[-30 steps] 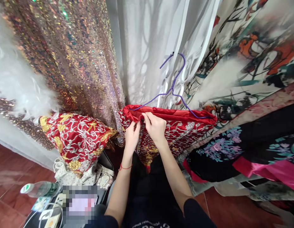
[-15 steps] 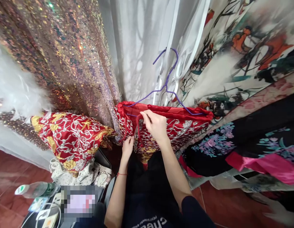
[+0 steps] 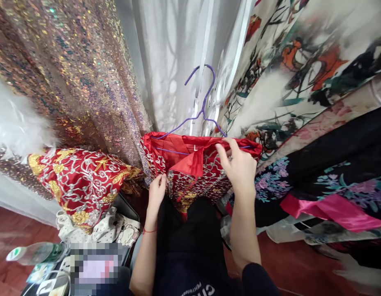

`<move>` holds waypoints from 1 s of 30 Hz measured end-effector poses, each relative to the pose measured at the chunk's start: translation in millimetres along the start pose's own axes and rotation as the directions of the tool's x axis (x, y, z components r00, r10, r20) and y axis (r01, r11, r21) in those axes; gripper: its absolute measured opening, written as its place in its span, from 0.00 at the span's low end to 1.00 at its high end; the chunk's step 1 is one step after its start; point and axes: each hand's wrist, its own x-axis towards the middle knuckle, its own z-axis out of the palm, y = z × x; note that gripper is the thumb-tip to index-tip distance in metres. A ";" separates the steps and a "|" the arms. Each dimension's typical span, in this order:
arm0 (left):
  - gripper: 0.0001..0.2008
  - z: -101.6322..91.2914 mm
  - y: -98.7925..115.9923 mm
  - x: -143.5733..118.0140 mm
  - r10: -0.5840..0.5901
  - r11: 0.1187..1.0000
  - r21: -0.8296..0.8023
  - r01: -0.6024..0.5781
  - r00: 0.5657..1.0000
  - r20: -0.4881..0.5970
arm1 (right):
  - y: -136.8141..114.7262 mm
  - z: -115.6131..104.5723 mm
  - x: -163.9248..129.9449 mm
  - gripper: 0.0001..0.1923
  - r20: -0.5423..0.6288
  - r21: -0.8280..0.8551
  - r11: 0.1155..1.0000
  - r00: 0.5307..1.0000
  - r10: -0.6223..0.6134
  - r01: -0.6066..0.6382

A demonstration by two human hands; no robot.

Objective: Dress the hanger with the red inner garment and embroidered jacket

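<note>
The red embroidered garment (image 3: 205, 172) is hung on a purple wire hanger (image 3: 199, 119) before a white curtain (image 3: 172, 61). Its upper right edge is pinched by the closed fingers of the right hand (image 3: 239, 170); its lower left front edge is gripped between thumb and fingers of the left hand (image 3: 156, 191)

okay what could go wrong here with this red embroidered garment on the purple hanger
The red garment has one flap folded open, so it may slide off the thin purple hanger. The right hand pinches only its top edge and the left hand a lower edge; tugging could snag the raised embroidery.
</note>
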 end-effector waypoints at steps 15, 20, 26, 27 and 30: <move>0.14 -12.6 88.2 94.2 0.377 0.924 0.285 -0.255 0.733 -0.567 | 75.5 2.4 -6.8 0.16 -0.161 0.106 0.977 0.966 0.202 -0.187; 0.12 -19.7 74.9 108.7 0.464 0.885 0.262 -0.386 0.678 -0.569 | 81.8 2.7 -15.2 0.16 -0.204 0.335 0.935 0.960 0.192 -0.116; 0.08 -35.7 73.2 110.7 0.267 0.947 0.065 -0.315 0.659 -0.703 | 79.7 -0.6 -24.1 0.15 -0.202 0.507 0.847 0.932 0.299 -0.161; 0.08 -38.1 72.0 110.0 0.235 0.950 0.023 -0.313 0.661 -0.713 | 78.6 -1.4 -25.4 0.15 -0.193 0.540 0.824 0.928 0.320 -0.171; 0.07 -43.5 68.5 110.9 0.136 0.939 -0.125 -0.321 0.679 -0.721 | 74.1 -3.6 -28.0 0.13 -0.175 0.606 0.772 0.914 0.367 -0.194</move>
